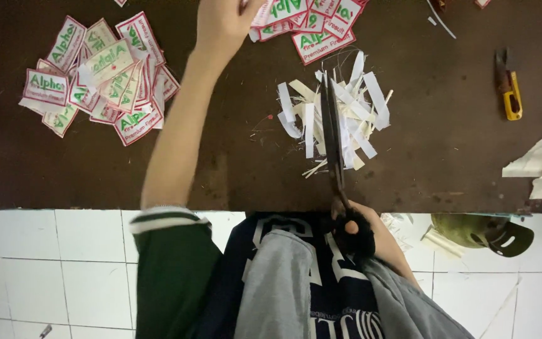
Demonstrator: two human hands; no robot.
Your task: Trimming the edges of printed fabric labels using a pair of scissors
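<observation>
Dark brown worktable (pixel 233 176) over white floor tiles. Your left hand (pixel 221 22) reaches the far stack of white woven labels w/ green and red print (pixel 312 25), fingers prob. pinching one, view cut off. Right hand (pixel 352 229) grips the long black scissors (pixel 332 135), blades shut, lying over the white offcut strips (pixel 337 116) just nearer than that stack. Step looks like fetching; next, bring the label to the blades.

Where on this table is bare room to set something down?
Bare: between the left label pile and the arm, and between the scrap strips and the yellow snips. Crowded: the top edge, with labels by the left hand.
</observation>
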